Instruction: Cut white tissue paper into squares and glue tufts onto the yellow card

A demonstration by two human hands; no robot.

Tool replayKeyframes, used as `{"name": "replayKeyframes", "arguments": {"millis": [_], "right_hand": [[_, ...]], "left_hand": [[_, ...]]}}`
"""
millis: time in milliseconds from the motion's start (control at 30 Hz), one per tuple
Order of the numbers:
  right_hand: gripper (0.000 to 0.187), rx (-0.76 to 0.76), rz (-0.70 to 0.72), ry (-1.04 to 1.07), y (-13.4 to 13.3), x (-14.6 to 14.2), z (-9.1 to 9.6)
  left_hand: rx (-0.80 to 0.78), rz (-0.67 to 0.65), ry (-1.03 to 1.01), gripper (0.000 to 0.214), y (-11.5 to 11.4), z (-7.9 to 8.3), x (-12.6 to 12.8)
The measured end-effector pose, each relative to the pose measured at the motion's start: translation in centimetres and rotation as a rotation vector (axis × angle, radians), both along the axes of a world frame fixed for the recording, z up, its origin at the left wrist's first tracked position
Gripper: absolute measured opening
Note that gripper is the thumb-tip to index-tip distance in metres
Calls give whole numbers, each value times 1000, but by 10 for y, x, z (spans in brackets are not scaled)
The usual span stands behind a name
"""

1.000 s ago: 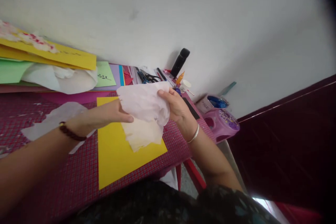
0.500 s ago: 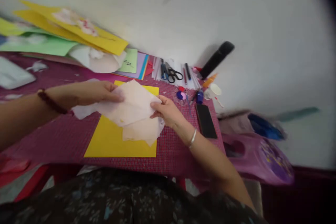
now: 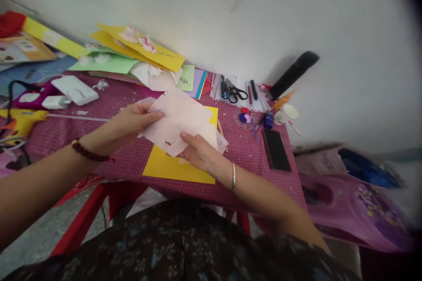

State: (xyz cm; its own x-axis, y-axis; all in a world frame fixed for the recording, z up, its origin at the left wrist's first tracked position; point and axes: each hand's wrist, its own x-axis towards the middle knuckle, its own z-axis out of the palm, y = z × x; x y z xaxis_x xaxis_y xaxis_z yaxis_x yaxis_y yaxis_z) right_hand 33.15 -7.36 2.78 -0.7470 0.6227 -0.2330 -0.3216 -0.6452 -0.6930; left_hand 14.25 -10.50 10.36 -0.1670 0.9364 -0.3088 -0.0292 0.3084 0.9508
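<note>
Between my two hands is a pale pinkish-white sheet of thin paper, held above the table. My left hand pinches its left edge, thumb on top. At the lower edge, my right hand grips the sheet with its thumb on the front; the other fingers are mostly behind. A small torn or dark spot shows near the bottom edge. More pale paper pieces peek out behind the sheet at both sides. Under it lies a yellow sheet of card, partly covered.
A black phone lies right of my right hand. Behind are black-handled scissors, pens and white paper strips. Folded yellow cards with paper flowers stand at the back. Left are a yellow glue gun and a white charger.
My right hand has shifted from the paper's right corner to its lower edge. The sheet now lies flatter toward me. The view has swung left, showing the glue gun.
</note>
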Motion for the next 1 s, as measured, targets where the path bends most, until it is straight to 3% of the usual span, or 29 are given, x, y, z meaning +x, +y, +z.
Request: {"name": "replayKeyframes", "arguments": {"millis": [133, 300, 500, 600, 667, 767, 900, 1000], "right_hand": [[50, 35, -144, -98, -6, -27, 5], [36, 131, -244, -251, -22, -46, 9], [29, 293, -253, -432, -50, -58, 10], [32, 282, -286, -452, -57, -47, 5], [23, 336, -256, -540, -62, -33, 3], [7, 675, -87, -878, -72, -12, 7], [20, 1304, 182, -1268, -81, 0, 11], [20, 1534, 321, -1381, -77, 1, 6]], "left_hand": [[97, -13, 71, 31, -3, 4, -30], [75, -126, 93, 34, -3, 0, -85], [-102, -410, -87, 46, 3, -42, -109], [-150, -573, -153, 47, -3, -65, -108], [-181, -621, -173, 49, -11, -76, -110], [-238, -584, -123, 59, -24, -86, -116], [-309, -441, 6, 87, -35, -85, -125], [-213, -350, 164, 113, -40, -78, -129]]}}
